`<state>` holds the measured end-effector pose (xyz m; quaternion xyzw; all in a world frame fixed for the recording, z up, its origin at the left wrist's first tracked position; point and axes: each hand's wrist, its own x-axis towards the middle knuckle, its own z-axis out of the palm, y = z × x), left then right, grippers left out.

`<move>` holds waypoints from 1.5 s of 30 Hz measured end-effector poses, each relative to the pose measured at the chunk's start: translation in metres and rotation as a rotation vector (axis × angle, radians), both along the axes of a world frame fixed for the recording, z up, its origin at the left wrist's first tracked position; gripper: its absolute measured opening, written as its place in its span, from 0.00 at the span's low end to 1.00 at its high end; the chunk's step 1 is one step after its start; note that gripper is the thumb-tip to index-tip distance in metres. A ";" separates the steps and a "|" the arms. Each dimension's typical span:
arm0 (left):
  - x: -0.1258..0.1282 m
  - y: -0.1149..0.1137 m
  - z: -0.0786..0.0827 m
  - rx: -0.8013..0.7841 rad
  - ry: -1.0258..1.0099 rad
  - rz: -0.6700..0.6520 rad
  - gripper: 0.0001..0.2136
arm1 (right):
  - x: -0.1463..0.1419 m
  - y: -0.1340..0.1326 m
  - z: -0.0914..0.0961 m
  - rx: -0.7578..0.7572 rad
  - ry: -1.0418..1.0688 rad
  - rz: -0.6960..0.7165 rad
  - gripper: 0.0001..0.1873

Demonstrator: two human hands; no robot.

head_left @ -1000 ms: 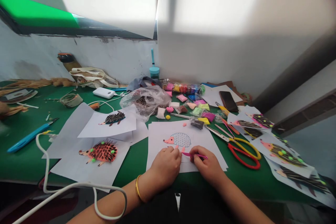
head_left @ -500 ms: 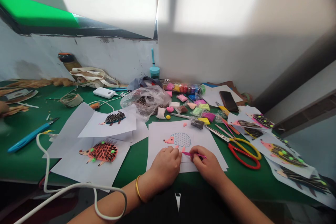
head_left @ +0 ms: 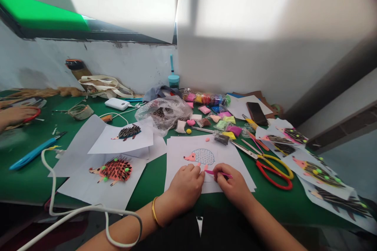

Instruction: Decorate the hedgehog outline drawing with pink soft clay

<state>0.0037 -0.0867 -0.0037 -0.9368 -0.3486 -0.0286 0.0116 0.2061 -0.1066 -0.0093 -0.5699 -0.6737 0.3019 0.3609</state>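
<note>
A hedgehog picture (head_left: 203,156) with a pink clay face and feet and a blue scale-patterned body is on the white paper (head_left: 176,149) before me. My right hand (head_left: 232,184) grips a thin magenta clay tool (head_left: 219,173), its tip pointing left at the pink feet. Just below the hedgehog, my left hand (head_left: 187,186) rests on the paper with curled fingers; whether they hold anything is hidden. A small pink clay piece (head_left: 207,139) lies higher on the sheet, near a dark clay packet (head_left: 221,139).
Scissors (head_left: 273,170) lie right of the paper. Behind are clay packets (head_left: 222,124) and a plastic bag (head_left: 161,113). Finished hedgehog pictures (head_left: 113,170) lie on both sides. A white cable (head_left: 88,208) loops over my left forearm. Another person's hand (head_left: 17,117) holds red-handled scissors at far left.
At the far left, another person's hand has come into view with a red handle. My own hands and the magenta tool have barely moved.
</note>
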 end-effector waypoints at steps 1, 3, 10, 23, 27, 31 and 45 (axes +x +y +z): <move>0.000 0.000 0.000 0.001 -0.001 -0.001 0.15 | 0.000 0.000 0.000 0.000 0.009 -0.002 0.08; 0.000 0.000 -0.001 0.002 -0.008 -0.002 0.14 | 0.001 -0.001 0.001 -0.005 0.028 -0.004 0.08; -0.003 0.000 -0.005 0.004 -0.069 0.025 0.16 | 0.001 0.000 0.003 -0.014 0.039 -0.005 0.09; 0.002 0.001 -0.002 0.008 -0.037 -0.001 0.20 | 0.002 0.001 0.000 -0.030 0.057 -0.029 0.08; -0.002 0.001 -0.007 0.018 -0.077 0.016 0.22 | 0.002 0.001 -0.001 -0.023 0.056 -0.033 0.08; -0.006 0.000 -0.007 -0.006 -0.083 0.004 0.17 | 0.002 0.001 -0.001 -0.019 0.042 -0.028 0.08; -0.007 -0.002 -0.006 -0.006 -0.118 0.009 0.12 | 0.000 0.001 0.000 0.009 -0.043 0.056 0.09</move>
